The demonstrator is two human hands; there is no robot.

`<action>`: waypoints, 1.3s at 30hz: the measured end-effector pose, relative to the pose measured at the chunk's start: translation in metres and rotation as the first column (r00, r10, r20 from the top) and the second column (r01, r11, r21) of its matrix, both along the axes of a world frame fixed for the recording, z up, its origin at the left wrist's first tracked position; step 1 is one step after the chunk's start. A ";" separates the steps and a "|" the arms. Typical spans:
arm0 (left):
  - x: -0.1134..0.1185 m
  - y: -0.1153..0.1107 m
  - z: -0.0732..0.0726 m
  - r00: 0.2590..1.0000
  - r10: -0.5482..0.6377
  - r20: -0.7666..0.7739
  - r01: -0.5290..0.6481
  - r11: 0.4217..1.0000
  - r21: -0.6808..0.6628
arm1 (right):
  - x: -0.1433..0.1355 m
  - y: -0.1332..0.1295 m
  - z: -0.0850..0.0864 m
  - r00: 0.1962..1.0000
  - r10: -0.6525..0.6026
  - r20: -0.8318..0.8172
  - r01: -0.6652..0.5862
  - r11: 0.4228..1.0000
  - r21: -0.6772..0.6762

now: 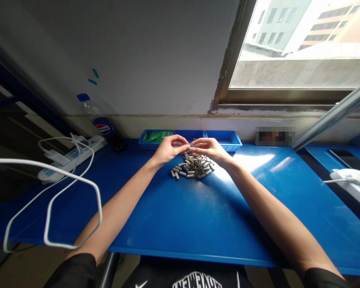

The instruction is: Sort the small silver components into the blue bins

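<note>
My left hand (169,149) and my right hand (209,148) meet fingertip to fingertip just above a small pile. Both are closed in a pinch; what they hold between the tips is too small and covered to name. Beneath them, short silver metal cylinders (190,174) lie mixed with thin brass-coloured screw-like pins (195,163) on the blue table (168,216). Several cylinders lie loose at the pile's left side. The hands hide part of the pile's far edge.
Behind the hands stand blue trays (228,147), the left one with green plastic bags (155,137). A cola bottle (103,127), a power strip (57,164) and a looping white cable (97,192) are at left. Another power strip (355,184) and a phone-like dark slab (349,159) lie right.
</note>
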State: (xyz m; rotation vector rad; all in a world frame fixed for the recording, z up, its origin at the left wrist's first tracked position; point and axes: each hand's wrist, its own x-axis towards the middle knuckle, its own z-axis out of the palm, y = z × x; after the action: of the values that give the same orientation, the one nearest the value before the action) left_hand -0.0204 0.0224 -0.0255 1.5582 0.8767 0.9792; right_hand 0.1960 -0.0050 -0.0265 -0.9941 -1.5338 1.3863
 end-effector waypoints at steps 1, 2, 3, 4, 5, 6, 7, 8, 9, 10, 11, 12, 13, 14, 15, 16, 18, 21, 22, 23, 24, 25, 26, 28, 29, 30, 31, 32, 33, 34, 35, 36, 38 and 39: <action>0.000 0.000 -0.001 1.000 -0.004 -0.010 0.004 1.000 -0.002 | 0.000 0.001 -0.001 1.000 -0.009 0.001 0.009 1.000 0.003; 0.000 0.001 -0.001 1.000 -0.005 -0.025 0.005 1.000 0.004 | 0.001 0.002 -0.002 1.000 -0.020 0.007 0.020 1.000 0.007; -0.001 0.001 -0.001 0.999 -0.003 -0.049 0.004 1.000 0.020 | 0.001 0.003 -0.003 0.999 -0.035 0.016 0.035 0.999 0.011; -0.002 0.002 -0.001 0.996 0.002 -0.086 0.002 0.999 0.047 | 0.002 0.004 -0.005 0.998 -0.057 0.025 0.056 0.998 0.017; -0.004 0.002 0.000 0.990 0.004 -0.140 0.008 0.997 0.082 | 0.003 0.006 -0.006 0.996 -0.084 0.035 0.083 0.996 0.023; -0.007 0.002 0.001 0.977 -0.003 -0.215 0.029 0.993 0.118 | 0.004 0.007 -0.008 0.992 -0.114 0.044 0.113 0.993 0.030; -0.009 0.002 0.003 0.952 -0.022 -0.305 0.070 0.987 0.146 | 0.005 0.009 -0.009 0.987 -0.150 0.051 0.149 0.988 0.035; -0.012 0.002 0.004 0.915 -0.048 -0.400 0.124 0.979 0.165 | 0.005 0.010 -0.011 0.980 -0.190 0.050 0.189 0.981 0.037; -0.015 0.002 0.006 0.869 -0.078 -0.489 0.181 0.969 0.167 | 0.006 0.011 -0.012 0.972 -0.232 0.043 0.230 0.972 0.036; -0.017 0.002 0.007 0.823 -0.101 -0.560 0.228 0.960 0.163 | 0.006 0.012 -0.013 0.962 -0.272 0.030 0.272 0.962 0.032; -0.018 0.002 0.007 0.783 -0.116 -0.611 0.263 0.952 0.156 | 0.006 0.013 -0.014 0.951 -0.310 0.015 0.310 0.951 0.024; -0.019 0.002 0.007 0.754 -0.123 -0.645 0.284 0.947 0.151 | 0.007 0.014 -0.014 0.940 -0.342 -0.001 0.342 0.940 0.014; -0.020 0.002 0.006 0.734 -0.128 -0.667 0.298 0.943 0.147 | 0.007 0.014 -0.014 0.932 -0.363 -0.015 0.363 0.932 0.004; -0.020 0.002 0.005 0.718 -0.134 -0.683 0.310 0.940 0.141 | 0.007 0.014 -0.013 0.926 -0.377 -0.025 0.377 0.926 -0.003; -0.019 0.002 0.003 0.706 -0.140 -0.695 0.319 0.938 0.135 | 0.006 0.014 -0.012 0.923 -0.385 -0.032 0.384 0.923 -0.010; -0.019 0.003 0.000 0.696 -0.144 -0.703 0.326 0.936 0.132 | 0.006 0.013 -0.011 0.921 -0.387 -0.036 0.386 0.922 -0.017; -0.018 0.003 -0.004 0.690 -0.135 -0.711 0.330 0.933 0.142 | 0.005 0.012 -0.009 0.922 -0.385 -0.039 0.384 0.923 -0.027; -0.018 0.004 -0.007 0.692 -0.131 -0.710 0.342 0.926 0.162 | 0.004 0.011 -0.007 0.926 -0.376 -0.033 0.374 0.927 -0.038; -0.018 0.004 -0.007 0.690 -0.141 -0.710 0.352 0.922 0.159 | 0.004 0.012 -0.007 0.928 -0.373 -0.030 0.371 0.928 -0.040; -0.018 0.004 -0.006 0.687 -0.149 -0.711 0.361 0.919 0.157 | 0.005 0.012 -0.007 0.929 -0.369 -0.025 0.368 0.929 -0.041; -0.018 0.003 -0.005 0.683 -0.155 -0.713 0.370 0.916 0.155 | 0.005 0.012 -0.007 0.931 -0.365 -0.021 0.364 0.931 -0.043; -0.018 0.002 -0.003 0.681 -0.159 -0.715 0.377 0.913 0.156 | 0.005 0.012 -0.007 0.933 -0.360 -0.019 0.359 0.932 -0.044; -0.017 0.001 -0.002 0.680 -0.160 -0.716 0.383 0.910 0.160 | 0.005 0.013 -0.008 0.935 -0.355 -0.017 0.354 0.934 -0.044; -0.016 -0.001 0.000 0.680 -0.156 -0.716 0.389 0.905 0.172 | 0.006 0.013 -0.008 0.937 -0.350 -0.018 0.349 0.936 -0.048; -0.015 -0.003 0.000 0.681 -0.153 -0.716 0.391 0.903 0.179 | 0.005 0.013 -0.007 0.937 -0.350 -0.019 0.348 0.936 -0.051; -0.013 -0.004 0.000 0.679 -0.150 -0.718 0.392 0.902 0.182 | 0.005 0.013 -0.007 0.936 -0.351 -0.019 0.349 0.935 -0.055; -0.012 -0.004 -0.001 0.678 -0.147 -0.720 0.391 0.902 0.184 | 0.005 0.012 -0.007 0.936 -0.352 -0.019 0.350 0.935 -0.058; -0.011 -0.005 -0.002 0.676 -0.144 -0.723 0.389 0.903 0.184 | 0.005 0.012 -0.007 0.936 -0.352 -0.020 0.350 0.935 -0.060; -0.010 -0.005 -0.003 0.675 -0.143 -0.724 0.386 0.904 0.182 | 0.004 0.012 -0.007 0.936 -0.353 -0.020 0.351 0.934 -0.061; -0.009 -0.005 -0.003 0.675 -0.142 -0.724 0.381 0.907 0.178 | 0.004 0.012 -0.007 0.936 -0.352 -0.021 0.350 0.935 -0.061; -0.009 -0.004 -0.004 0.675 -0.139 -0.725 0.374 0.911 0.174 | 0.004 0.012 -0.007 0.936 -0.351 -0.021 0.349 0.935 -0.062; -0.010 -0.003 -0.004 0.674 -0.134 -0.727 0.366 0.915 0.170 | 0.004 0.012 -0.007 0.937 -0.348 -0.020 0.346 0.936 -0.063; -0.012 -0.002 -0.003 0.666 -0.128 -0.735 0.354 0.922 0.159 | 0.004 0.013 -0.008 0.939 -0.345 -0.017 0.343 0.937 -0.063; -0.013 -0.001 -0.003 0.662 -0.126 -0.739 0.350 0.924 0.156 | 0.004 0.013 -0.008 0.940 -0.342 -0.014 0.340 0.938 -0.063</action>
State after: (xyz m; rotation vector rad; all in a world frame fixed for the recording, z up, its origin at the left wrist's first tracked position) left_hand -0.0333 0.0215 -0.0284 2.3188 1.0384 0.2616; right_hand 0.2000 0.0078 -0.0345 -1.2106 -1.2352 1.1969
